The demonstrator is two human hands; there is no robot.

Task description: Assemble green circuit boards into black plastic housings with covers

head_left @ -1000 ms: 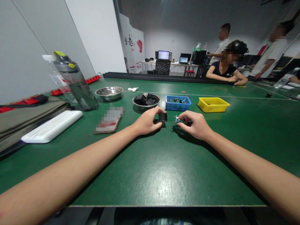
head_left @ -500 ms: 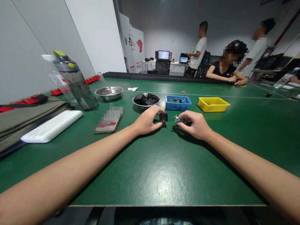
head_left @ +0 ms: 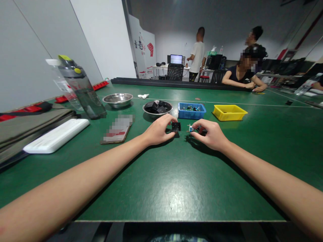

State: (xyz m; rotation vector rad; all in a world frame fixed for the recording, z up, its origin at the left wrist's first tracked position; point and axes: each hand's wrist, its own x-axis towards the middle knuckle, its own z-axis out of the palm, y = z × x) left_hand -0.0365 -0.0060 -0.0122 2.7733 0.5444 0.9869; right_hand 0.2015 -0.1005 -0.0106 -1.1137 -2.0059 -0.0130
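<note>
Between the thumb and fingers of my left hand (head_left: 161, 130) is a small black box (head_left: 176, 126), its open side facing right. Across a narrow gap, my right hand (head_left: 210, 134) pinches a small blue and white part (head_left: 191, 128) with thin metal pins pointing left. Both parts are held just above the green table (head_left: 161, 181). Behind my left hand stands a metal bowl (head_left: 147, 112) filled with several black boxes (head_left: 160, 109). A blue tray (head_left: 191, 115) of small green and metallic parts is beyond the gap, and a yellow tray (head_left: 230, 116) stands to its right.
At the left are an empty metal bowl (head_left: 118, 101), a phone (head_left: 117, 131), a white power bank (head_left: 57, 137), a grey bag (head_left: 32, 129) and a tilted water bottle (head_left: 84, 92). Black bars (head_left: 166, 84) line the far edge. A person (head_left: 239, 74) leans there.
My hands and the parts in them have hardly moved. In the background, two standing people have shifted to the left.
</note>
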